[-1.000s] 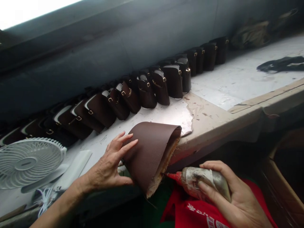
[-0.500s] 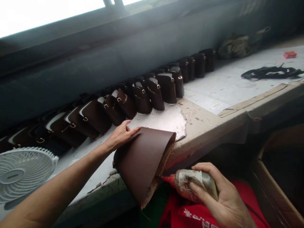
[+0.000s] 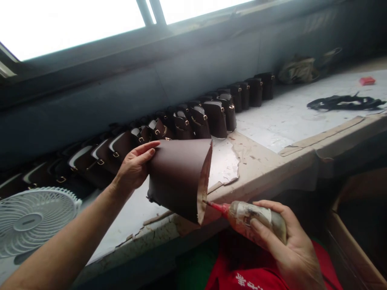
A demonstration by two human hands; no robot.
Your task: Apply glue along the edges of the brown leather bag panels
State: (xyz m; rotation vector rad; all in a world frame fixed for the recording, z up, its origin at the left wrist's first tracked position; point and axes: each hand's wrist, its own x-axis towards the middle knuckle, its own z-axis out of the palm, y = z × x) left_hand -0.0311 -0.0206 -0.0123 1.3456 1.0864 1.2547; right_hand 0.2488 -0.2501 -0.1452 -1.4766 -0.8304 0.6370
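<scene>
My left hand (image 3: 136, 163) pinches the upper left edge of a brown leather bag body (image 3: 178, 173), thumb in front. The bag body is held up over the front edge of the bench, its open end facing right and showing a pale, rough inner edge. In my right hand (image 3: 292, 245) is a stained glue bottle (image 3: 256, 219) with a worn label, fingers wrapped round it. Its red nozzle (image 3: 219, 208) points left, and the tip is at the lower part of the open end. Whether anything flows out cannot be seen.
Rows of dark brown bags (image 3: 193, 121) with gold buckles stand along the wall on the bench (image 3: 256, 149). A white fan (image 3: 33, 221) is at lower left. Black straps (image 3: 344, 102) and a small red box (image 3: 367, 81) lie at right. A cardboard box (image 3: 356, 245) stands below.
The bag body has been lifted and turned, so its open end now stands more upright. My left fingers have closed on its edge. The bottle tip has stayed at the open end.
</scene>
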